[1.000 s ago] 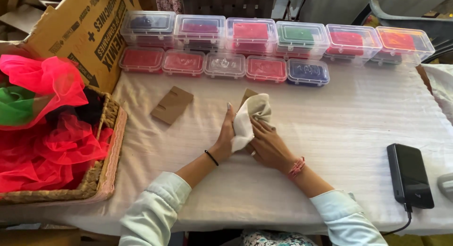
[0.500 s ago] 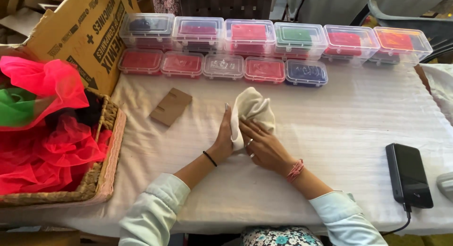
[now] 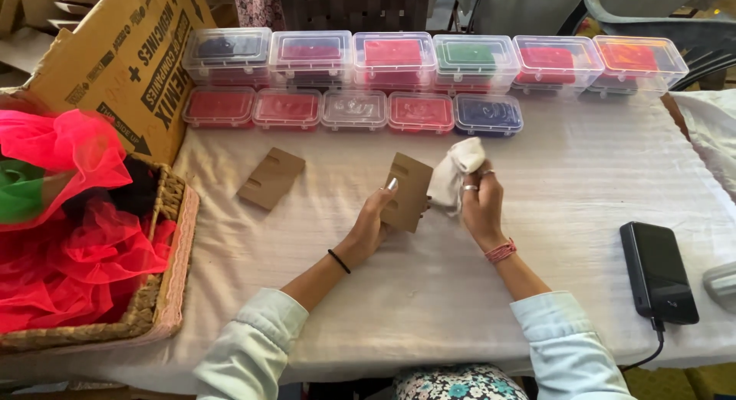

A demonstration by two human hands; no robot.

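Lighting: bright, even daylight, strongest at the far right, where the white cloth over the desk (image 3: pixel 583 177) nearly washes out. Shadows: soft and short, under the left hand (image 3: pixel 369 230) and right hand (image 3: pixel 479 208). Glare: pale sheen on the clear box lids (image 3: pixel 468 51) and the dark phone screen (image 3: pixel 658 271). Focus: sharp at centre. Distortion: slight wide-angle bowing along the edges.

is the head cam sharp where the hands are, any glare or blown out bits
Head view: the left hand with the notched brown cardboard piece and the right hand with the white cloth look sharp; soft even daylight, faint shadows on the white ribbed tablecloth; mild glare on the clear plastic box lids; the top corners bend slightly, as from a wide lens.
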